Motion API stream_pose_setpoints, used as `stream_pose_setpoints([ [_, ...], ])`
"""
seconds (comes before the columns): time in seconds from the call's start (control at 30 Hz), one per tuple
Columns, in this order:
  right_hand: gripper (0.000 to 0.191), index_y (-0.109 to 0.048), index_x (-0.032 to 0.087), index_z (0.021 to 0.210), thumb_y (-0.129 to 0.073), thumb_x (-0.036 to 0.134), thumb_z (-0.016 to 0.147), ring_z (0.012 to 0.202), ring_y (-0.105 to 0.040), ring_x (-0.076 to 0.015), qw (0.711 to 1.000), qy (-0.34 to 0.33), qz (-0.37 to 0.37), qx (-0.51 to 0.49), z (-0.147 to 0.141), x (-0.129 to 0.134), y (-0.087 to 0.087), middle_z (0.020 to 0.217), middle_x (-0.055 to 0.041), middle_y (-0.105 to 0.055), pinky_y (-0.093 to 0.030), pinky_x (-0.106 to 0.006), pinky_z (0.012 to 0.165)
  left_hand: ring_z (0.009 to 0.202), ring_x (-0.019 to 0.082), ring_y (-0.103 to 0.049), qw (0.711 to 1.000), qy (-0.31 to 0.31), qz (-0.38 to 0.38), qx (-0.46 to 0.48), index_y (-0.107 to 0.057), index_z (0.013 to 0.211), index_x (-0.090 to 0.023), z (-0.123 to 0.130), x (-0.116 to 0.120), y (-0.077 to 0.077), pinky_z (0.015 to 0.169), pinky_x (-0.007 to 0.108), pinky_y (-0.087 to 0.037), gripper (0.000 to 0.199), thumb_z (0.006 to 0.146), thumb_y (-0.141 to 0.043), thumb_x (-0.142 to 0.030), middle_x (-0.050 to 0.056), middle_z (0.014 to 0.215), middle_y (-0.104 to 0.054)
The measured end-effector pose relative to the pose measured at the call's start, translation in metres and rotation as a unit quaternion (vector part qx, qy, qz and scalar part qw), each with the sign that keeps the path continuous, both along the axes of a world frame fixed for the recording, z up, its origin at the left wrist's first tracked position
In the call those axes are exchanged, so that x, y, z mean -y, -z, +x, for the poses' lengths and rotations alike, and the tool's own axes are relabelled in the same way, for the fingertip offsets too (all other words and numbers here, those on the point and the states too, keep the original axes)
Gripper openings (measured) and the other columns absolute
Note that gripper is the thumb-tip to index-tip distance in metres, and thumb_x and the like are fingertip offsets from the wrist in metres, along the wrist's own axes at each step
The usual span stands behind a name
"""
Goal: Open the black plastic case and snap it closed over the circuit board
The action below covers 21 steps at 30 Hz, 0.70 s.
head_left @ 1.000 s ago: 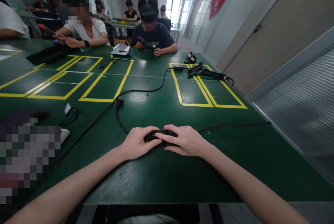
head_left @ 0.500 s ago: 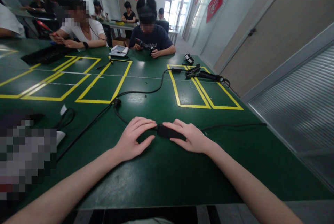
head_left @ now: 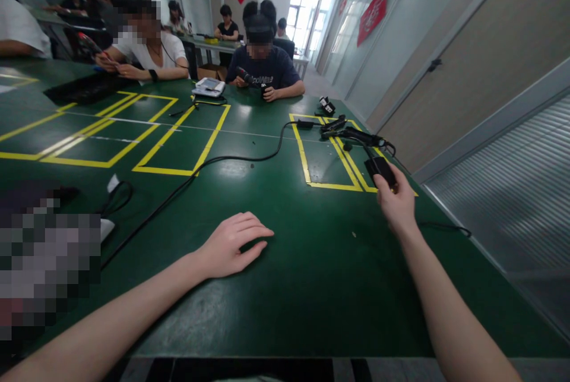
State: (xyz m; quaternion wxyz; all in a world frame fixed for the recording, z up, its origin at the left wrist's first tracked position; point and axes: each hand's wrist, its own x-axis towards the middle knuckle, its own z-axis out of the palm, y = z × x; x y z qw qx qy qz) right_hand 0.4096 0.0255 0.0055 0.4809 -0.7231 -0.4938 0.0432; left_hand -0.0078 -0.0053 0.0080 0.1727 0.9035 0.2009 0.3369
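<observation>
At the right of the head view, my right hand [head_left: 398, 199] is closed around a black power adapter [head_left: 380, 171], a box-shaped brick with a cable at its end. It is over the right yellow-taped rectangle, close to a heap of black cables [head_left: 356, 132]. My left hand [head_left: 235, 243] rests on the green table [head_left: 285, 305] with its fingers loosely stretched out and nothing in it. A long black cord [head_left: 222, 158] runs across the table beyond my left hand, up to a small black box [head_left: 305, 124] in the cord.
Yellow tape rectangles [head_left: 164, 170] mark the tabletop. A white device [head_left: 208, 87] lies before a seated person [head_left: 262, 67] opposite; another person [head_left: 154, 52] sits left of them. A black tray [head_left: 80, 86] is at far left, a blurred-out item [head_left: 48, 257] at near left. A glass wall stands to the right.
My right hand has carried the power adapter away from my left hand, to the far right by the cable heap. The adapter's plug and cord came along. My left hand stays nearly in place.
</observation>
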Motion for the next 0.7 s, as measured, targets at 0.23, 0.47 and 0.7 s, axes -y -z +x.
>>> stream_pose_setpoints([
  [0.23, 0.059, -0.064, 0.012, 0.134, -0.058, 0.046, 0.086, 0.115, -0.065, -0.0297, 0.995, 0.091, -0.047, 0.0, 0.024, -0.002, 0.01, 0.128, -0.0168, -0.07, -0.051, -0.042, 0.101, 0.091, 0.019, -0.07, 0.999, 0.011, -0.034, -0.026, -0.072, 0.112, -0.017, -0.003, -0.001, 0.002, 0.083, 0.033, -0.056, 0.019, 0.103, -0.056, -0.019, 0.007, 0.098, -0.077],
  [0.47, 0.058, -0.062, 0.017, 0.139, -0.056, 0.051, 0.093, 0.113, -0.067, -0.035, 0.967, 0.13, -0.192, 0.102, 0.031, 0.0, 0.016, 0.124, -0.0187, -0.071, -0.053, -0.047, 0.096, 0.089, 0.019, -0.069, 0.997, 0.011, -0.057, -0.043, -0.074, 0.107, -0.018, -0.003, -0.001, 0.002, 0.083, 0.032, -0.055, 0.02, 0.104, -0.055, -0.022, 0.007, 0.096, -0.077],
  [0.7, 0.06, -0.06, 0.014, 0.137, -0.049, 0.057, 0.097, 0.106, -0.07, -0.0383, 0.935, 0.19, -0.235, 0.184, 0.029, -0.002, 0.014, 0.114, -0.0231, -0.071, -0.054, -0.052, 0.091, 0.087, 0.018, -0.071, 0.997, 0.014, -0.06, -0.051, -0.074, 0.107, -0.018, -0.002, -0.001, 0.002, 0.081, 0.031, -0.055, 0.02, 0.104, -0.054, -0.022, 0.006, 0.095, -0.078],
])
